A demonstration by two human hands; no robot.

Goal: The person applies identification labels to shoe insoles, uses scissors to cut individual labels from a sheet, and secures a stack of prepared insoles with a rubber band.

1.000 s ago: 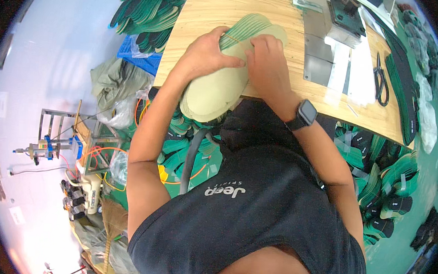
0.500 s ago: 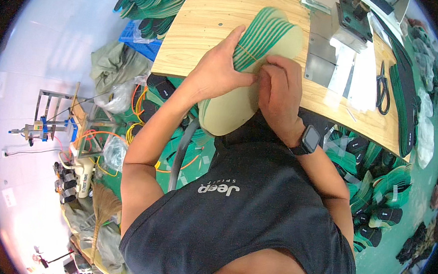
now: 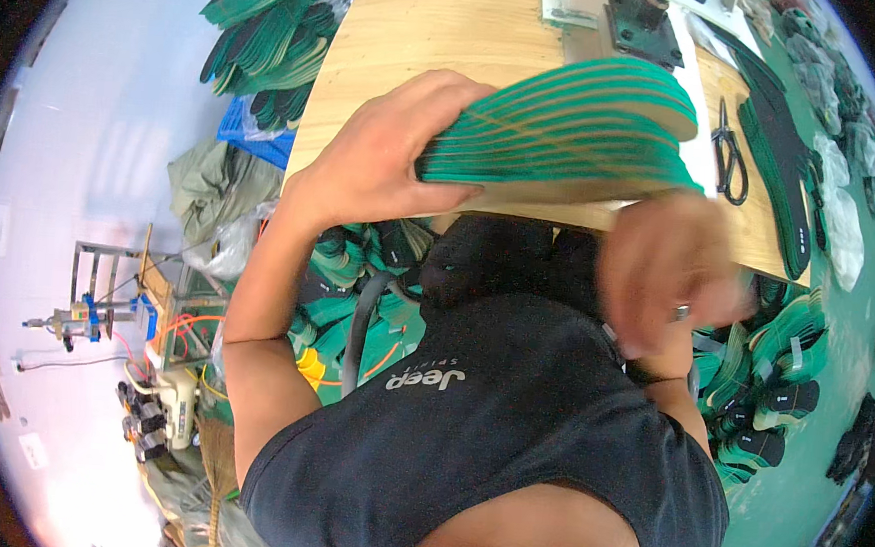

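My left hand [image 3: 390, 150] is closed round one end of a thick bundle of green-edged insoles [image 3: 577, 127]. Its fingers lie over the far side and the thumb presses along the near side. The bundle is tipped on edge above the wooden table, so its green and tan layers show, and its far end fans apart. A thin tan line, like a band, crosses the layers near my left fingers. Just below the bundle's right end is my right hand [image 3: 668, 268], smeared by motion. Its fingers cannot be made out, nor whether it touches the insoles.
Black-handled scissors [image 3: 729, 156] lie on the wooden table [image 3: 422, 32], beside a row of dark insoles [image 3: 779, 184]. A black metal block [image 3: 641, 27] stands at the back. More insole bundles [image 3: 771, 394] lie on the floor at right, and others [image 3: 271, 43] rise above a blue crate [image 3: 251, 134].
The bundle has turned from pale face up to on edge, its free end swinging right. My right hand has left the bundle's middle and moved right and nearer me.
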